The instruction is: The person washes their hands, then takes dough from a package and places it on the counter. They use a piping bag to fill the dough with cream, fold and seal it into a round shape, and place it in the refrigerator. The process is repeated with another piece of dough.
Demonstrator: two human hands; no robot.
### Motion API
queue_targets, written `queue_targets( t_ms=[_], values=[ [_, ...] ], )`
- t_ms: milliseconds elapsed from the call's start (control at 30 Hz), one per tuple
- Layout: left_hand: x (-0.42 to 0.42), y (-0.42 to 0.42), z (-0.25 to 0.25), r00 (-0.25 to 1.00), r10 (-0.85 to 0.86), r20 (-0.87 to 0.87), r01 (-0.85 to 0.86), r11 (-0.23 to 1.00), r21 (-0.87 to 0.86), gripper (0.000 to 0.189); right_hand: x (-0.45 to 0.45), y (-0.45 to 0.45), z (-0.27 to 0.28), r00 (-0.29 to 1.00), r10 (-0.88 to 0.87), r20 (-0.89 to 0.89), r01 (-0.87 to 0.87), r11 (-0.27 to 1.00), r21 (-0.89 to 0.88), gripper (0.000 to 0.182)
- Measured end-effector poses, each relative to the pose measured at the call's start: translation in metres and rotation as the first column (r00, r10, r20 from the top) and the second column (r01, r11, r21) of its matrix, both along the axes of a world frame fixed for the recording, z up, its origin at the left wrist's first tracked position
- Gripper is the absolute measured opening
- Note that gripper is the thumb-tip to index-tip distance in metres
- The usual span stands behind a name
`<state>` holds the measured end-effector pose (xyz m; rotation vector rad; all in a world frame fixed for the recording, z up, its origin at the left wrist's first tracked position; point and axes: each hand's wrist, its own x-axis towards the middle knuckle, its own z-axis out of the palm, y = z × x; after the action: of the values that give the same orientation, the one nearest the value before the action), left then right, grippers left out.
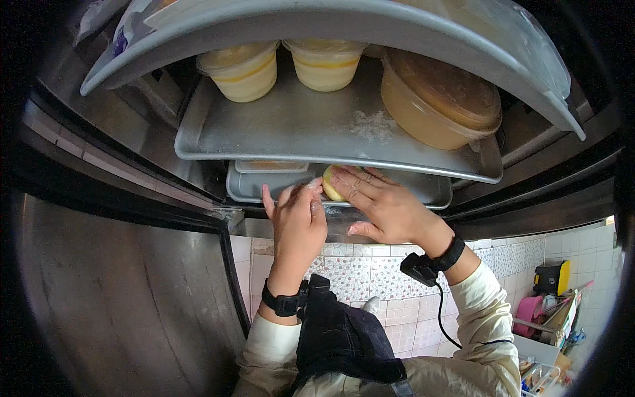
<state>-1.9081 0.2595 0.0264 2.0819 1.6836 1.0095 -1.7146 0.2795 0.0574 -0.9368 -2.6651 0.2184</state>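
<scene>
A round, pale yellow piece that looks like dough [331, 191] is at the lower metal tray [253, 192], under the front edge of the tray above. My right hand [384, 201] lies over it from the right, fingers extended across its top and thumb apart. Much of the piece is hidden by those fingers. My left hand [300, 211] is at its left side, with bent, flour-dusted fingertips close to its edge and the little finger raised. Whether those fingertips touch it I cannot tell. A shallow, pale rectangular container [272, 166] sits on the same tray, behind my left hand.
The upper metal tray [278, 129] holds two lidded tubs [243, 74] with pale contents and a large lidded round container [439, 109]. Flour [372, 126] dusts it. Another tray [317, 22] overhangs above. A stainless steel door [129, 297] stands at the left.
</scene>
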Motion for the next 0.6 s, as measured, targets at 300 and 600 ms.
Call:
queue_targets(
  t_ms=[300,600],
  values=[
    [-0.003,-0.001,-0.001,1.0,0.016,0.003,-0.016,0.999,0.038,0.026,0.032,-0.012,0.007,0.978,-0.168,-0.12,0.159,0.984,-0.085,0.06],
    [0.002,-0.001,0.001,1.0,0.021,-0.013,-0.021,0.998,0.056,0.031,0.013,-0.015,0.011,0.944,-0.315,-0.096,0.312,0.949,-0.046,0.051]
  ],
)
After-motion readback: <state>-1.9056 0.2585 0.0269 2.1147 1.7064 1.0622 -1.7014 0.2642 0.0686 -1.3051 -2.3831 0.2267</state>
